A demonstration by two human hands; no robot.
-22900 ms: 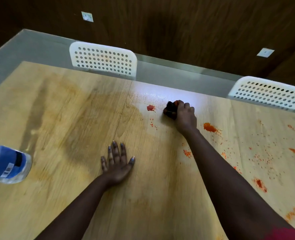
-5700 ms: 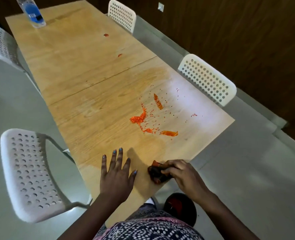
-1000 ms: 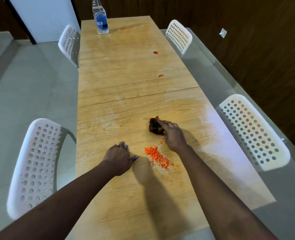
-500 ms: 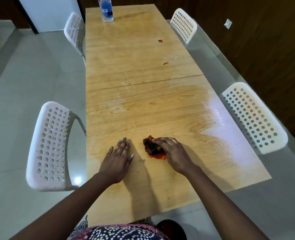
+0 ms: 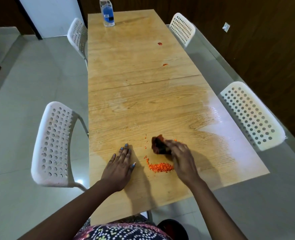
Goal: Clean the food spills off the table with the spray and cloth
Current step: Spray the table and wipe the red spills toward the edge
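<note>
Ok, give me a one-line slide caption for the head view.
Right hand grips a stained cloth beside a gathered pile of orange crumbs; left hand rests flat on the table.

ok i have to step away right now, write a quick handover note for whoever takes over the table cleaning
Left hand rests flat and open on the table. Right hand grips the stained cloth just beyond a pile of orange crumbs.
Spray bottle stands at the far end.
Done: the near half looks wiped and wet, crumbs mostly gathered.
Left: remove the pile and stray crumbs, then clean the red spot and the smaller smear on the far half.
</note>
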